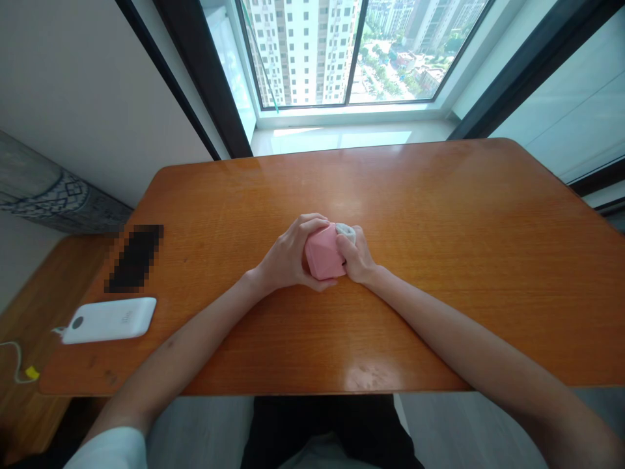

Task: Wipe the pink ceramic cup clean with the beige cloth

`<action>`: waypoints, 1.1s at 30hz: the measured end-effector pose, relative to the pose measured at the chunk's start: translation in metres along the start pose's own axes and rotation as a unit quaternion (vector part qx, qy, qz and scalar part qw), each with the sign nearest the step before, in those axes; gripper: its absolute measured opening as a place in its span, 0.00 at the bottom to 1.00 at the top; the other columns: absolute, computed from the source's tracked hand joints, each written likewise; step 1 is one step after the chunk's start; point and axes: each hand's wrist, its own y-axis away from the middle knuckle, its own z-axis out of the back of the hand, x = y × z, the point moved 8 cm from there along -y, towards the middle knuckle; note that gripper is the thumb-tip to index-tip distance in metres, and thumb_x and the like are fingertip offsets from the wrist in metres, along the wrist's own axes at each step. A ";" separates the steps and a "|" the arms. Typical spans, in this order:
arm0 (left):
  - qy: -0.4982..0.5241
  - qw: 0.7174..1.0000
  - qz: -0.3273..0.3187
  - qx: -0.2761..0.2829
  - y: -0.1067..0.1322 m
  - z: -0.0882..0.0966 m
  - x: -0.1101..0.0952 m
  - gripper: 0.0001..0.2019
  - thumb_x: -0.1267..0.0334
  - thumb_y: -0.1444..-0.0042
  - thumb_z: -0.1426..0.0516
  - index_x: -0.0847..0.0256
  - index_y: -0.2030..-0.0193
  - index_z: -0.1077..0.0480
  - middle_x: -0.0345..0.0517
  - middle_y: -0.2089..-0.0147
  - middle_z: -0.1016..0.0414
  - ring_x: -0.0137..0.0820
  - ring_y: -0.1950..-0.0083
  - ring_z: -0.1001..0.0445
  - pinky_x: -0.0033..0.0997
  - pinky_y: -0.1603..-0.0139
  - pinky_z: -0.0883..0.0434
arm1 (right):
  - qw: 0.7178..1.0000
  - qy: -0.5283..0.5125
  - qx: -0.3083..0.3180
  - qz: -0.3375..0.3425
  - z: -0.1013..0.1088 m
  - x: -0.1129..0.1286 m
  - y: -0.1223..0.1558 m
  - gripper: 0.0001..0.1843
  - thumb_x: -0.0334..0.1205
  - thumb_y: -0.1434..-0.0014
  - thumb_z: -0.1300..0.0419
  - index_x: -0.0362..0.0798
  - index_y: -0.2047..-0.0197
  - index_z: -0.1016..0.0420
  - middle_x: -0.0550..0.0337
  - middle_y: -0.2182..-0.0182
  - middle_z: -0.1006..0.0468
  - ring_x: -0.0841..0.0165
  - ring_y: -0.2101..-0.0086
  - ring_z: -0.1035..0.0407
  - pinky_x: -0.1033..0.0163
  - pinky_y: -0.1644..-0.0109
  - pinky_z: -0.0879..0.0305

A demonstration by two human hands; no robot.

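A pink object with flat, angled faces [324, 254] is held over the middle of the table; its exact kind I cannot make out. My left hand [291, 254] is closed around its left side, fingers over the top and thumb along the near edge. A crumpled light grey cloth [346, 230] shows at the object's upper right. My right hand [360, 258] is closed on this cloth, its thumb pressed against the pink object's right side. Part of the cloth and most of the right fingers are hidden. A small dark spot shows beneath the right thumb.
The brown wooden table [463, 247] reaches to a window ledge [336, 138] at the back. On its left lie a white device with a cable [112, 320] and a blurred-out dark rectangle [135, 259]. A patterned curtain [63, 189] hangs beyond the left edge.
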 end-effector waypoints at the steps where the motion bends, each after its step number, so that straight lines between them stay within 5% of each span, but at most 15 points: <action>1: 0.013 1.000 0.015 -0.004 0.000 0.000 0.001 0.53 0.41 0.56 0.22 0.50 0.27 0.41 0.57 0.32 0.27 0.52 0.33 0.21 0.54 0.34 0.20 | 1.000 0.001 0.002 -0.002 0.000 -0.001 0.000 0.38 0.78 0.33 0.44 0.51 0.75 0.36 0.67 0.80 0.39 0.73 0.78 0.48 0.62 0.73 0.50; 8: 0.092 0.979 0.176 0.037 0.004 -0.006 0.019 0.48 0.37 0.54 0.25 0.53 0.32 0.40 0.51 0.44 0.20 0.38 0.56 0.19 0.38 0.57 0.21 | 0.999 0.018 0.020 -0.020 -0.001 -0.003 0.000 0.39 0.80 0.34 0.45 0.51 0.75 0.36 0.67 0.80 0.40 0.73 0.77 0.48 0.61 0.74 0.50; 18: 0.186 0.943 0.269 0.055 0.005 -0.008 0.035 0.38 0.23 0.38 0.41 0.59 0.44 0.27 0.51 0.47 0.17 0.44 0.49 0.17 0.43 0.47 0.20 | 0.998 0.041 0.039 0.015 -0.005 0.007 0.001 0.40 0.80 0.35 0.43 0.53 0.78 0.41 0.68 0.80 0.43 0.73 0.78 0.50 0.60 0.74 0.53; 21: 0.179 0.942 0.277 0.059 0.008 -0.012 0.036 0.39 0.23 0.35 0.44 0.58 0.40 0.28 0.54 0.43 0.18 0.45 0.45 0.17 0.46 0.42 0.20 | 0.999 0.026 0.033 0.001 -0.004 0.007 -0.001 0.39 0.78 0.34 0.42 0.52 0.77 0.41 0.68 0.80 0.43 0.74 0.78 0.50 0.61 0.73 0.53; 23: 0.160 0.956 0.246 0.026 0.007 -0.006 0.033 0.40 0.24 0.33 0.46 0.57 0.33 0.32 0.57 0.37 0.20 0.45 0.41 0.18 0.47 0.37 0.20 | 0.999 0.009 0.028 -0.016 -0.004 0.004 -0.001 0.38 0.77 0.32 0.43 0.52 0.76 0.39 0.68 0.79 0.42 0.74 0.77 0.49 0.62 0.73 0.52; 26: 0.082 0.989 0.118 -0.029 0.002 0.010 0.018 0.41 0.25 0.33 0.45 0.53 0.26 0.38 0.62 0.26 0.30 0.50 0.28 0.25 0.55 0.29 0.24 | 0.999 -0.003 0.024 -0.037 -0.004 0.000 -0.001 0.38 0.76 0.33 0.42 0.51 0.75 0.37 0.68 0.79 0.41 0.73 0.76 0.49 0.62 0.73 0.51; 29: -0.033 0.999 -0.011 0.039 0.001 0.006 0.005 0.45 0.24 0.44 0.34 0.47 0.28 0.35 0.60 0.23 0.31 0.58 0.21 0.32 0.67 0.22 0.32 | 0.999 -0.005 0.018 -0.039 -0.002 -0.002 -0.002 0.36 0.75 0.32 0.41 0.51 0.74 0.35 0.67 0.78 0.39 0.73 0.75 0.48 0.63 0.72 0.50; 33: -0.104 0.989 -0.049 0.096 0.003 -0.004 0.007 0.43 0.29 0.51 0.27 0.43 0.33 0.31 0.56 0.23 0.31 0.60 0.20 0.33 0.73 0.20 0.35 | 0.999 -0.010 0.017 -0.044 -0.001 -0.003 -0.003 0.36 0.75 0.30 0.44 0.51 0.73 0.34 0.67 0.77 0.38 0.72 0.75 0.47 0.62 0.71 0.47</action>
